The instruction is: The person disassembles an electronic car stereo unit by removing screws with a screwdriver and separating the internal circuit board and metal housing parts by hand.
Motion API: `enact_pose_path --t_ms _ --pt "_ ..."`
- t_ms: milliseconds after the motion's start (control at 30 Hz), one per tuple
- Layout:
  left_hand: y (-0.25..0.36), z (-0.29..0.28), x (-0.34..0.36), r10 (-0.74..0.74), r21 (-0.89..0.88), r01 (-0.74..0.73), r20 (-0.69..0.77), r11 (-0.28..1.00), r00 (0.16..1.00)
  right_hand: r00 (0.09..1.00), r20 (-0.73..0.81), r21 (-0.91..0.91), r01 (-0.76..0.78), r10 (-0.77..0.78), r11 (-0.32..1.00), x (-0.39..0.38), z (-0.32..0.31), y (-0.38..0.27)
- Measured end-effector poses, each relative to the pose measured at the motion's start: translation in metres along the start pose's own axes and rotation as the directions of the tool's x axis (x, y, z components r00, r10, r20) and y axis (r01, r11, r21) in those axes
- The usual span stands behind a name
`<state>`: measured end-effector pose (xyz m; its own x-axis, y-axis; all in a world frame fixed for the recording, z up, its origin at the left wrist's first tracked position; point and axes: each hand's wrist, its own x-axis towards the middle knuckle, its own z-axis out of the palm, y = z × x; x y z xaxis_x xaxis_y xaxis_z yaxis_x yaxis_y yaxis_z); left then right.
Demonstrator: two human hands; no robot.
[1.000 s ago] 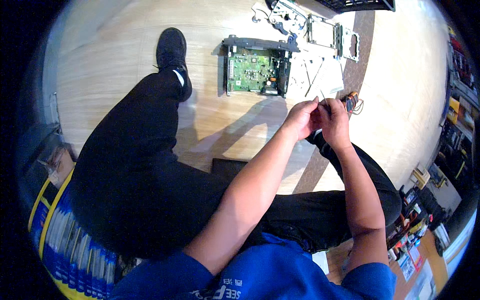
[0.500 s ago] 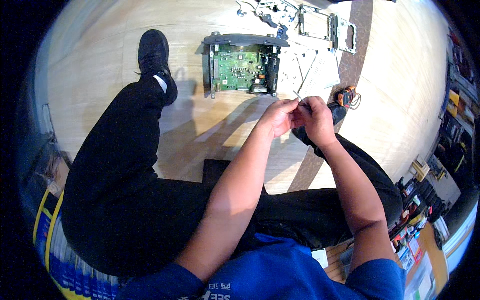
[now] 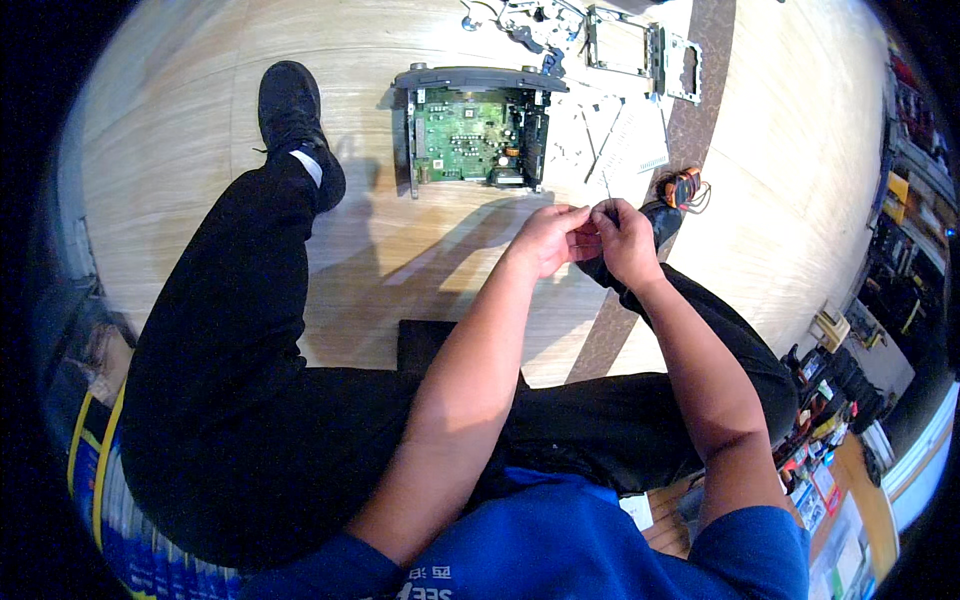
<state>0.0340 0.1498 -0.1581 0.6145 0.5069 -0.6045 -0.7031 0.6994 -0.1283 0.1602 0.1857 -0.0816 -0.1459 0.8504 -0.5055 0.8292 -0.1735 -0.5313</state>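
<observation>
Rod (image 3: 607, 188), thin, jutting forward from the pinching right hand (image 3: 630, 245)
Left hand (image 3: 546, 240) curls just beside, its hold unclear to me; a light, steady pinch should serve, circuit board (image 3: 465, 142) ahead-left

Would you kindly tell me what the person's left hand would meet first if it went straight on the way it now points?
Most likely the right hand: the left hand points toward it from very close by, though whether they touch is hard to tell from this view.
</observation>
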Motion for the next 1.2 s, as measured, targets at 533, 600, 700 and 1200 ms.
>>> enact_pose_path --t_ms 533,600,700,1200 --pt "0.011 -0.001 0.001 -0.047 0.096 0.041 0.068 0.995 0.997 0.872 0.322 0.647 -0.488 0.369 0.586 0.000 -0.014 -0.012" --pt "0.011 0.001 0.000 -0.039 0.097 0.033 0.070 0.995 0.997 0.872 0.322 0.635 -0.487 0.368 0.600 0.000 -0.013 -0.010" --pt "0.011 0.001 -0.001 -0.030 0.110 0.022 0.067 0.994 0.997 0.882 0.314 0.617 -0.470 0.350 0.631 0.000 -0.012 -0.011" --pt "-0.006 -0.021 0.009 0.187 0.256 -0.069 -0.469 0.964 0.863 0.902 -0.259 0.258 -0.281 0.347 0.924 0.085 0.113 0.077"
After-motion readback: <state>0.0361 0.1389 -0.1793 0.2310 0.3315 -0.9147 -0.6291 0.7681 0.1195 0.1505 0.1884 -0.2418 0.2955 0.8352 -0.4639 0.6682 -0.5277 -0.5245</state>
